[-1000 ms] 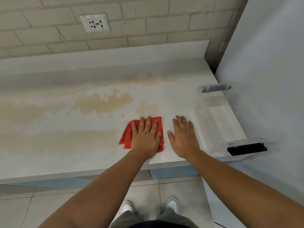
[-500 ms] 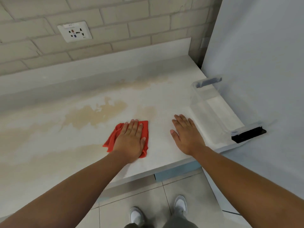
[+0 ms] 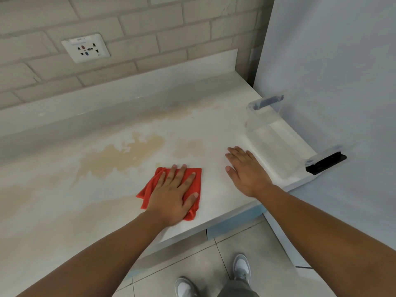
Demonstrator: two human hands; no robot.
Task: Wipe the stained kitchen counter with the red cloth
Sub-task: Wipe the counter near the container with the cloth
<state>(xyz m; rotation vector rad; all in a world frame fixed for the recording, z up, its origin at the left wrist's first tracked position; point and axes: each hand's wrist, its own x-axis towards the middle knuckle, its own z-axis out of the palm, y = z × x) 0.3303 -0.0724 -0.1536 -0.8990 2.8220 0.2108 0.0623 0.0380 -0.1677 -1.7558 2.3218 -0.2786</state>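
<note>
A red cloth lies crumpled on the white kitchen counter, close to its front edge. My left hand presses flat on the cloth with straight, spread fingers. My right hand rests flat on the bare counter to the right of the cloth, fingers straight. Tan stains spread across the counter behind and to the left of the cloth, and a fainter tan patch sits just beyond it.
A clear plastic container with a black clip stands at the counter's right end against a tall white panel. A wall socket sits in the brick backsplash. Tiled floor and my shoes lie below.
My left hand has slid the cloth leftward along the counter, away from my right hand. The view has tilted and shifted. My right hand stays flat on the counter.
</note>
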